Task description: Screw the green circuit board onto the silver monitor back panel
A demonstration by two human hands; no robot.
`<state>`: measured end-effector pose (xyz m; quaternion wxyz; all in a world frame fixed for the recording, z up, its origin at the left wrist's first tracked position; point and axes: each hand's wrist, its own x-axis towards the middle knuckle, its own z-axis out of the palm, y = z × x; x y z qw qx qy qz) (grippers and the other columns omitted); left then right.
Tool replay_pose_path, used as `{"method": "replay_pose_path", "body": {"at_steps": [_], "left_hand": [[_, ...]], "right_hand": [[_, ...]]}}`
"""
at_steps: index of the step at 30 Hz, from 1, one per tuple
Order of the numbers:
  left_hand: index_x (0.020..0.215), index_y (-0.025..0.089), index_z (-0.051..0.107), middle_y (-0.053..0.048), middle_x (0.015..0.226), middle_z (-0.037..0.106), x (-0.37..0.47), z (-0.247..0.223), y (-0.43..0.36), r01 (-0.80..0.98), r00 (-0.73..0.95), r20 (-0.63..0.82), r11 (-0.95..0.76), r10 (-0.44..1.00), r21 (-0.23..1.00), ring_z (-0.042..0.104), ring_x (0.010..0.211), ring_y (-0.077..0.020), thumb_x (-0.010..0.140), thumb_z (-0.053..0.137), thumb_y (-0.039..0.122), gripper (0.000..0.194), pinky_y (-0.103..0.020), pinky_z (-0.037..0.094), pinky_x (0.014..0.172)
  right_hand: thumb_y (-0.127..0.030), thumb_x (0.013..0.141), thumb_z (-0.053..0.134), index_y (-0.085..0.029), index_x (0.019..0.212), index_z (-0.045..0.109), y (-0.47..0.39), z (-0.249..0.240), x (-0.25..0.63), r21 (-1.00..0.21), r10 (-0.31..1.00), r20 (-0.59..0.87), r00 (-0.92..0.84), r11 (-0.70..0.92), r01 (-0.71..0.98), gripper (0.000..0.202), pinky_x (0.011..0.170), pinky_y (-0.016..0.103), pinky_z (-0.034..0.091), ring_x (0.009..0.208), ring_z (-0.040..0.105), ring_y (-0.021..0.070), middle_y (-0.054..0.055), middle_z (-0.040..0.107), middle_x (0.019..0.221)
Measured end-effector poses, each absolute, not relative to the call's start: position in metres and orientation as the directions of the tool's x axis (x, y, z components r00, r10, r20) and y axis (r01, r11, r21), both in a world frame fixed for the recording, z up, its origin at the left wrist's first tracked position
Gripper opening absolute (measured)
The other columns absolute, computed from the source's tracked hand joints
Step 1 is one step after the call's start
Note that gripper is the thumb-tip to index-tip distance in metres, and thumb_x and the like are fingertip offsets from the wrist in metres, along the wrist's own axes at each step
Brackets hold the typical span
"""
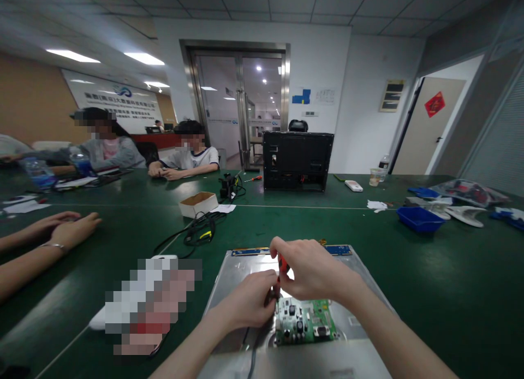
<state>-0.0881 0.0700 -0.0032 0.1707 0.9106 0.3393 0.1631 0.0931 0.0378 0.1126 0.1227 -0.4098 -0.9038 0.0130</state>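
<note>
Your right hand [315, 270]: fingers around a red-handled screwdriver [283, 264]. Your left hand [251, 300]: fingers bunched, grip cannot be told. Circuit board [305, 321]: exposed, on metal panel [240, 267]; work seems unfinished.

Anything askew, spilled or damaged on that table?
No spill or clear damage visible on the circuit board or metal panel. Slightly odd: the black cable lies in tangled loops beside the white box, not neatly coiled.

Lower centre: one silver flat metal panel [234, 268], one green rectangular circuit board [306, 320]. Left: two clear-blue plastic bottles [40, 174]. Centre: one white open cardboard box [198, 207].
</note>
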Motion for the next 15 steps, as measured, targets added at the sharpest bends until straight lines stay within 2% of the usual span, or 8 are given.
{"method": "replay_pose_path", "body": {"at_steps": [3, 5, 7, 12, 15], "left_hand": [[0.075, 0.018, 0.052, -0.002, 0.075, 0.06, -0.0879, -0.0033, 0.0692, 0.589, 0.706, 0.159, -0.697, 0.69, 0.409, 0.052, 0.067, -0.0176, 0.069, 0.049, 0.008, 0.012, -0.026, 0.035, 0.059], [0.072, 0.019, 0.051, -0.001, 0.072, 0.058, -0.0876, -0.0013, 0.068, 0.605, 0.704, 0.145, -0.695, 0.695, 0.388, 0.051, 0.063, -0.0165, 0.07, 0.048, 0.009, 0.011, -0.026, 0.032, 0.057], [0.072, 0.019, 0.051, -0.001, 0.072, 0.058, -0.0874, 0.0009, 0.0672, 0.608, 0.709, 0.141, -0.7, 0.691, 0.374, 0.05, 0.062, -0.0162, 0.07, 0.048, 0.008, 0.011, -0.026, 0.031, 0.055], [0.079, 0.019, 0.051, -0.001, 0.076, 0.06, -0.0875, -0.0002, 0.068, 0.586, 0.709, 0.173, -0.708, 0.683, 0.395, 0.051, 0.066, -0.0173, 0.067, 0.05, 0.008, 0.016, -0.026, 0.033, 0.057], [0.078, 0.019, 0.051, -0.002, 0.079, 0.061, -0.088, -0.004, 0.0695, 0.576, 0.708, 0.183, -0.708, 0.682, 0.409, 0.053, 0.07, -0.0183, 0.068, 0.049, 0.009, 0.014, -0.026, 0.036, 0.06]], "right_hand": [[-0.035, 0.085, 0.061, -0.022, 0.102, 0.054, 0.0375, 0.1117, 0.0913, -0.112, 0.752, 0.222, -0.621, 0.652, 0.75, 0.022, 0.056, 0.027, 0.034, 0.074, 0.067, 0.0214, 0.003, 0.073, 0.086], [-0.049, 0.09, 0.055, -0.022, 0.095, 0.057, 0.0394, 0.1099, 0.0889, -0.036, 0.79, 0.236, -0.566, 0.59, 0.807, 0.028, 0.055, 0.028, 0.034, 0.072, 0.068, 0.0241, 0.005, 0.073, 0.081], [-0.054, 0.092, 0.05, -0.022, 0.09, 0.06, 0.0417, 0.108, 0.0874, 0.019, 0.813, 0.246, -0.528, 0.54, 0.841, 0.033, 0.054, 0.028, 0.033, 0.07, 0.068, 0.0252, 0.006, 0.072, 0.077], [-0.033, 0.089, 0.055, -0.024, 0.093, 0.062, 0.0414, 0.1076, 0.0888, 0.016, 0.803, 0.221, -0.553, 0.564, 0.826, 0.012, 0.054, 0.026, 0.03, 0.068, 0.066, 0.02, 0.003, 0.073, 0.078], [-0.024, 0.08, 0.06, -0.022, 0.097, 0.059, 0.0367, 0.1102, 0.0906, -0.056, 0.768, 0.24, -0.594, 0.621, 0.782, 0.017, 0.052, 0.026, 0.027, 0.069, 0.065, 0.0184, 0.001, 0.073, 0.084]]}}
